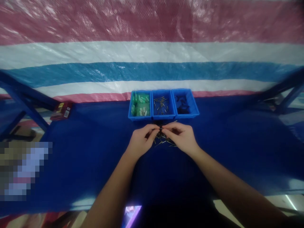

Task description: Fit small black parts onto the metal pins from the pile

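Observation:
My left hand (142, 138) and my right hand (182, 134) meet over the blue tabletop, thumb and forefinger of each pinched together. Between the fingertips is a small dark piece (161, 128), too small to name and partly covered by the fingers. Under and around the fingers lies a loose pile of thin brass-coloured pins (163, 139), partly hidden by both hands. Just beyond, the middle blue bin (163, 117) holds more such pins (161, 104). The left blue bin (140, 118) contains small whitish pieces (143, 111) and green plastic (133, 106).
The right blue bin (187, 116) has dark pieces (182, 104) inside. A dark red box (61, 110) stands at the table's far left, near a blue metal frame (26, 98). Striped sheeting (152, 69) hangs behind. A lit screen (131, 215) shows below the front edge.

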